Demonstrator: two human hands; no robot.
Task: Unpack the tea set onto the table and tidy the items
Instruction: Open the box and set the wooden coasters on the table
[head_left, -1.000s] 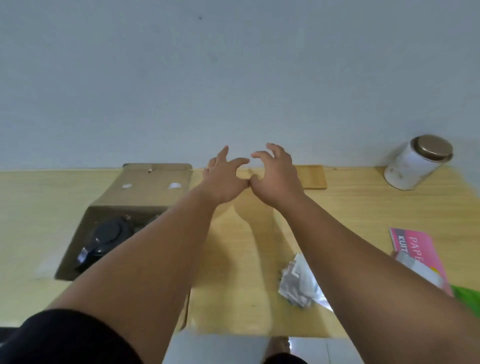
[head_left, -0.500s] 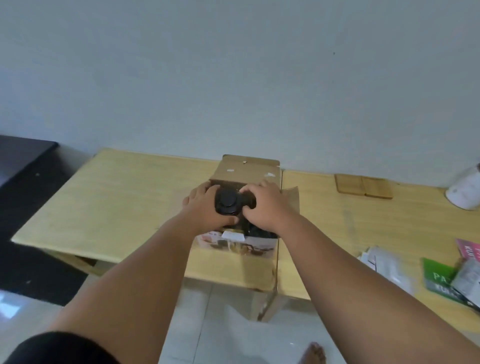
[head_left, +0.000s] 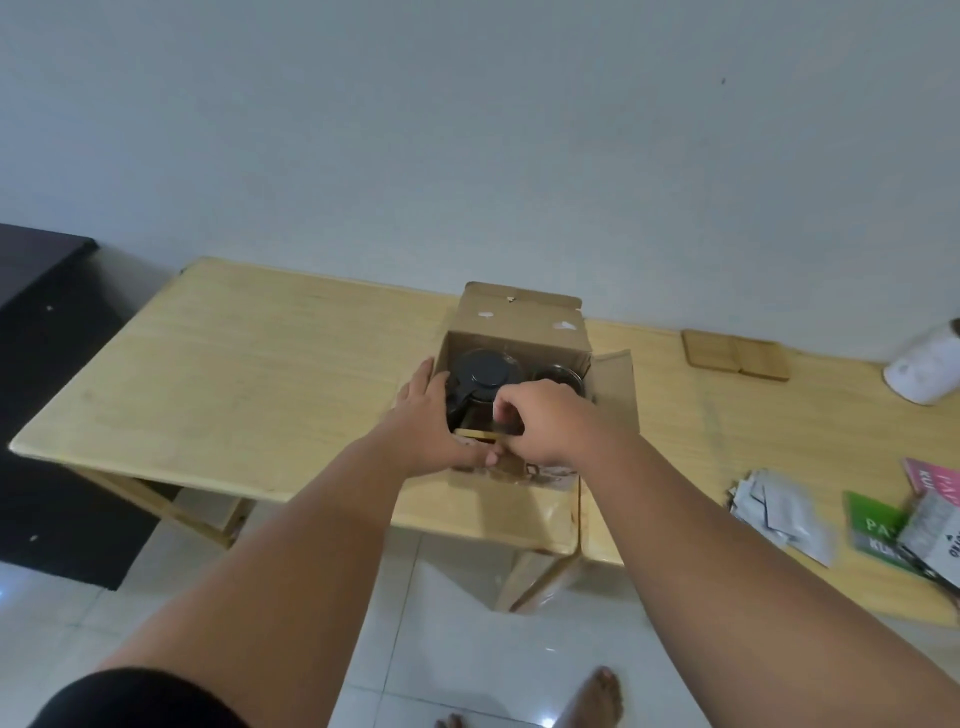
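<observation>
An open cardboard box (head_left: 519, 325) stands on the light wooden table (head_left: 249, 374) near its front edge. Inside sit a glass teapot with a black lid (head_left: 485, 371) and, to its right, a glass cup (head_left: 558, 376). My left hand (head_left: 428, 423) grips the box's near left corner, thumb along the front wall. My right hand (head_left: 540, 421) reaches into the box's near side, and its fingers pinch a thin flat wooden piece (head_left: 475, 434) lying against the front wall.
Two wooden coasters (head_left: 735, 356) lie at the back right, with a white tin (head_left: 924, 371) beyond them. Grey sachets (head_left: 779, 512), a green packet (head_left: 878, 525) and a pink one (head_left: 935, 478) lie at right. Dark furniture (head_left: 36, 270) stands left.
My hands left the coasters at the back, came to the box and covered the teapot lid. Now the left is at the box's corner and the right pinches the wooden piece.
</observation>
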